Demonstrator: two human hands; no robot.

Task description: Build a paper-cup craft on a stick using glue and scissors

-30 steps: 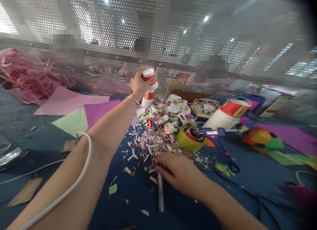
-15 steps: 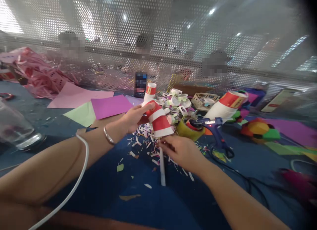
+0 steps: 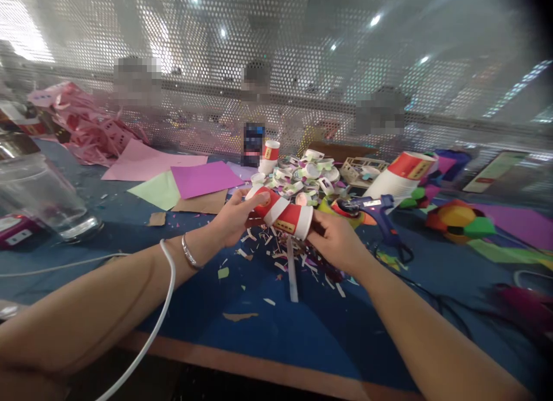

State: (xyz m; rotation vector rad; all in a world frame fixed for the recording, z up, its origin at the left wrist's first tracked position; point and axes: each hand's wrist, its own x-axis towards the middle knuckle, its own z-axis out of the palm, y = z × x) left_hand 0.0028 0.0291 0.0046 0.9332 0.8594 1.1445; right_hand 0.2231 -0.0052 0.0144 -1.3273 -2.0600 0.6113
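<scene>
Two red-and-white paper cups (image 3: 288, 218), joined in a tilted column whose exact fit I cannot make out, are held over the loose multicoloured paper scraps (image 3: 264, 242) on the blue tabletop (image 3: 259, 332), with the left hand (image 3: 233, 216) curled round one end and the right hand (image 3: 339, 242) gripping the white end opposite. Squeezing too hard might crease their thin walls, and a careless rightward swing could knock the dark-blue plastic glue gun (image 3: 383, 219) close by.
</scene>
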